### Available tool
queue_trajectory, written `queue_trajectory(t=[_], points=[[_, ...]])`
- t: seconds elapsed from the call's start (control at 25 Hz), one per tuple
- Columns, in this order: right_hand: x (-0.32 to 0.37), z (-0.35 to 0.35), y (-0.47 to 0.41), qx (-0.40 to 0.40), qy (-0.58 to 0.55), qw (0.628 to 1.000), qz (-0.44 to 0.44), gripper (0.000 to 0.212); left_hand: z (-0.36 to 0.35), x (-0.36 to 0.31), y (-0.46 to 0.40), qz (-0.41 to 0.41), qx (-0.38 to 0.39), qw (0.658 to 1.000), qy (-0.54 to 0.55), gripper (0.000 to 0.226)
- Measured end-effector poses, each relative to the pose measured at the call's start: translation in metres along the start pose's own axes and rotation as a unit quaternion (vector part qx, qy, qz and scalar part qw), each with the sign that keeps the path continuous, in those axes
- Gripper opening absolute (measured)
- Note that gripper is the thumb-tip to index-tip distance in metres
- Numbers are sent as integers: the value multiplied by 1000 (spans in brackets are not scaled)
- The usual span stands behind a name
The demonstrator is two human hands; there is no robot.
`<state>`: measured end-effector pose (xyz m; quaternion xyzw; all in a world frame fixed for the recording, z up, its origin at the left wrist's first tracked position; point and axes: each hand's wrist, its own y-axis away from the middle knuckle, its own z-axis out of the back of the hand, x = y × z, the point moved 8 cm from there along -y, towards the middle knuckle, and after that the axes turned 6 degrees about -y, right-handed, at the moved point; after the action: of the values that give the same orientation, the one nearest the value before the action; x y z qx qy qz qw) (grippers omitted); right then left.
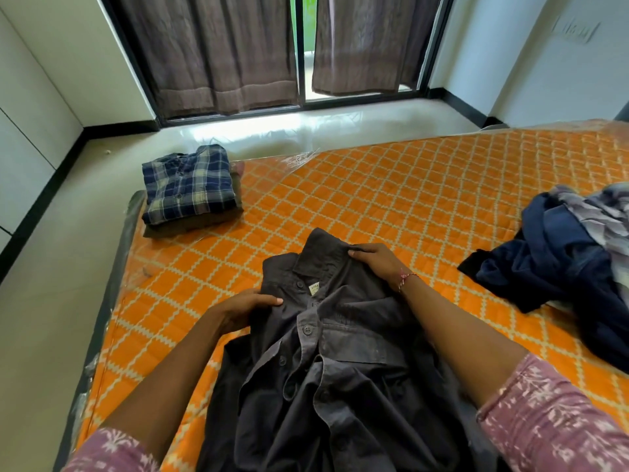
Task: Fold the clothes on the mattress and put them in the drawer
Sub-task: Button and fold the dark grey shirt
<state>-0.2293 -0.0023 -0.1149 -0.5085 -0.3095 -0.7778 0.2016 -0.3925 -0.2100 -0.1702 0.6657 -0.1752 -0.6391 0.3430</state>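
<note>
A dark grey button shirt (340, 352) lies front-up on the orange patterned mattress (391, 192), its collar pointing away from me. My left hand (245, 310) grips the shirt's left shoulder, thumb on top. At the right side of the collar, my right hand (376, 262) pinches the cloth. A folded blue plaid shirt (187, 183) sits on another folded dark garment at the mattress's far left corner. A heap of unfolded dark blue and grey clothes (565, 260) lies at the right edge.
The mattress, wrapped in clear plastic, lies on a pale floor (51, 284). Brown curtains (218, 52) hang over a window straight ahead. White walls stand to the left and right. No drawer is in view.
</note>
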Motion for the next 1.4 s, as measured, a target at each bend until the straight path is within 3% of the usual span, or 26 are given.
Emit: queue_trajectory(t=[0.12, 0.2, 0.28, 0.4, 0.44, 0.52, 0.64, 0.76, 0.84, 0.88, 0.96, 1.0, 1.08, 1.12, 1.16, 1.24, 1.32, 1.4], points=[[41, 26, 6, -55, 176, 979, 84, 25, 10, -36, 15, -103, -146, 983, 50, 9], [73, 48, 16, -109, 167, 971, 131, 22, 15, -69, 34, -173, -198, 963, 63, 17], [102, 65, 27, -110, 91, 979, 146, 18, 21, -108, 56, -209, -164, 961, 79, 8], [139, 85, 45, -22, -46, 989, 137, 29, 30, -155, 92, -220, -60, 973, 40, 18], [158, 92, 55, -6, -52, 986, 160, 33, 30, -171, 111, -245, -56, 968, 7, 31], [195, 105, 71, -43, 4, 974, 221, 36, 30, -201, 142, -294, -138, 943, -75, 37], [238, 126, 90, -239, 195, 912, 271, 27, 37, -247, 178, -347, -327, 845, -242, 44], [267, 141, 114, -381, 364, 816, 238, 26, 40, -288, 214, -294, -494, 697, -428, 33], [288, 150, 123, -415, 338, 804, 259, 27, 30, -313, 241, -270, -556, 632, -468, 32], [299, 160, 127, -421, 258, 828, 265, 28, 25, -325, 252, -275, -570, 619, -466, 33], [312, 180, 123, -398, 90, 875, 261, 31, 18, -345, 259, -286, -562, 633, -450, 34], [317, 189, 121, -380, 47, 888, 254, 31, 19, -354, 255, -296, -536, 666, -427, 35], [318, 196, 122, -340, 50, 910, 233, 28, 24, -356, 243, -285, -448, 768, -357, 34], [316, 198, 127, -342, 64, 910, 226, 27, 24, -356, 242, -278, -431, 784, -349, 38], [316, 202, 131, -363, 75, 899, 234, 26, 24, -359, 243, -272, -440, 769, -375, 47], [317, 212, 141, -411, 83, 867, 268, 26, 21, -368, 257, -289, -499, 682, -450, 57], [317, 214, 143, -408, 121, 857, 291, 27, 12, -371, 258, -305, -464, 635, -538, 46], [314, 209, 141, -392, 172, 857, 287, 25, 13, -366, 256, -281, -444, 617, -586, 24]])
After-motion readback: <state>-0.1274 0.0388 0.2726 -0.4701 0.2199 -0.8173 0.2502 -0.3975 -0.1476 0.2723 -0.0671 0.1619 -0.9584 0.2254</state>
